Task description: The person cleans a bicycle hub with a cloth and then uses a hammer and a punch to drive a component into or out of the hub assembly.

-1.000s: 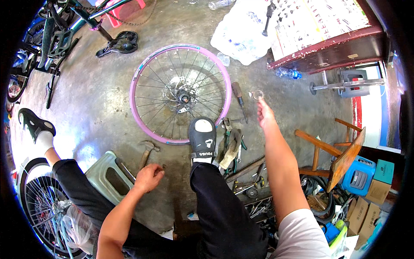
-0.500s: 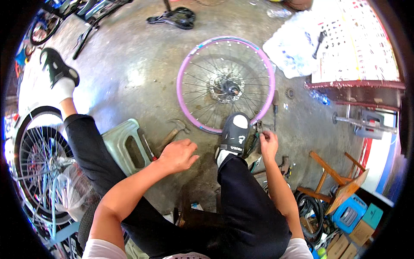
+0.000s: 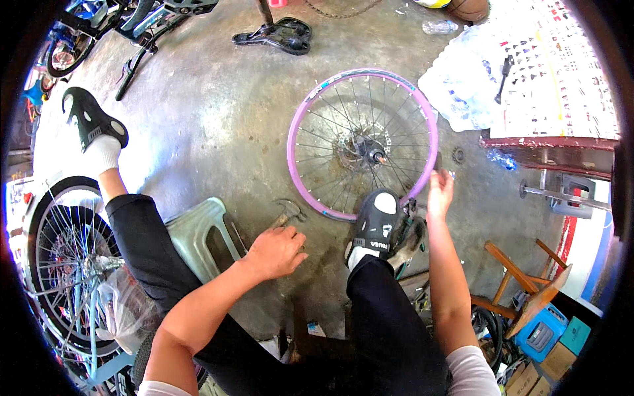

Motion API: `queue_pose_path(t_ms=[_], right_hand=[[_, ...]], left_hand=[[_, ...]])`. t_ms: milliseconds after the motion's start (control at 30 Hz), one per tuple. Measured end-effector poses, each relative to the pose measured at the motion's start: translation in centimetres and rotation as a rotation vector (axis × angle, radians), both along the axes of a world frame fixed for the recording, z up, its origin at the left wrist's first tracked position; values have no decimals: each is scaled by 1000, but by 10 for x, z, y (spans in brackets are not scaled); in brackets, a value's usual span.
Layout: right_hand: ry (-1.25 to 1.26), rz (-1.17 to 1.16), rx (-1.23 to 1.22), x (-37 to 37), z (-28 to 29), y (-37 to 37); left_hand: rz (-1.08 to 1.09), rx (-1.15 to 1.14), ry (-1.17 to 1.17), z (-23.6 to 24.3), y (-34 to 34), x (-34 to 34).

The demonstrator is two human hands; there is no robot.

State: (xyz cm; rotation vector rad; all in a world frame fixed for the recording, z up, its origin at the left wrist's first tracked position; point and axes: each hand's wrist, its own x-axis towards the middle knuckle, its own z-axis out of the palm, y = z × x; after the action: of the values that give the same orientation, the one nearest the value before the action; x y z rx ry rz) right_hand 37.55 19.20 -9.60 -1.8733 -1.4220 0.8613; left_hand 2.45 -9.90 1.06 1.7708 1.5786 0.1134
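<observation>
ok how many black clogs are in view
2: the left clog at the picture's upper left, and the right clog, overlapping the lower edge of the purple-rimmed bicycle wheel in this view.

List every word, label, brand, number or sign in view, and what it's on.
I don't copy wording; here's where it stands.
Purple rim: small lettering.
Right shoe: pale strap lettering.
Black tube, lower left: white letters.
Table sheet: marks too small to read.
Teal box: print too small.
</observation>
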Motion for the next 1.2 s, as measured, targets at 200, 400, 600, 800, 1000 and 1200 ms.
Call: queue_pose_path(t_ms=[200, 400, 600, 800, 1000, 1200], right_hand=[[311, -309, 26, -27, -49, -10], [322, -213, 1, -28, -55, -13], [409, -48, -45, -13, -38, 12], [644, -82, -259, -12, -32, 20], [676, -114, -340, -23, -20, 25], [924, -47, -73, -55, 24, 72]], left_hand=[[472, -62, -135, -22, 24, 11], [932, 235, -84, -59, 82, -6], [1054, 365, -85, -103, 157, -39], [1167, 208, -281, -110, 180, -42], [1384, -31, -647, -80, 191, -41], [1304, 339, -859, -22, 219, -69]])
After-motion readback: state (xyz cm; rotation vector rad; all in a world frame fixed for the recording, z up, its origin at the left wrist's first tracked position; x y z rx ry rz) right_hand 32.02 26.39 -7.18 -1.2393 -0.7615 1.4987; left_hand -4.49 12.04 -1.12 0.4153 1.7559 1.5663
